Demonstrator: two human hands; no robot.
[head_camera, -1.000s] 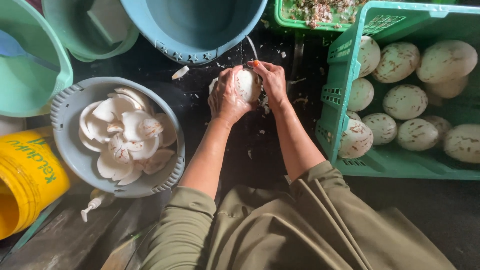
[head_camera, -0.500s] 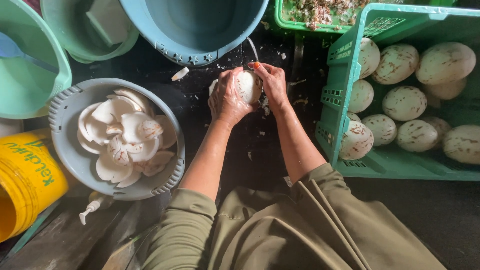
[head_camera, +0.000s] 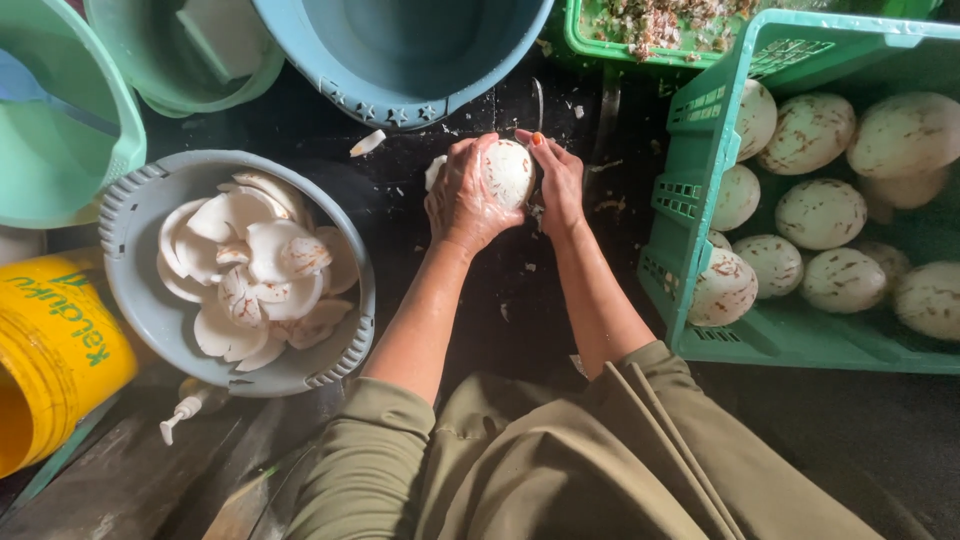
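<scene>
hands (head_camera: 505, 190) gripping coconut (head_camera: 508, 172); basin (head_camera: 140, 300) — shells (head_camera: 255, 275)

Soft even light, sharp, dark floor

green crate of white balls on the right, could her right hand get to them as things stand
Probably yes. The green crate stands open-topped just beside the right hand, with nothing between them; but that hand, with the left hand, is busy holding a white ball.

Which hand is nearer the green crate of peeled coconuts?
Right. The right hand sits on the crate side of the held coconut; the left hand grips its far side.
</scene>
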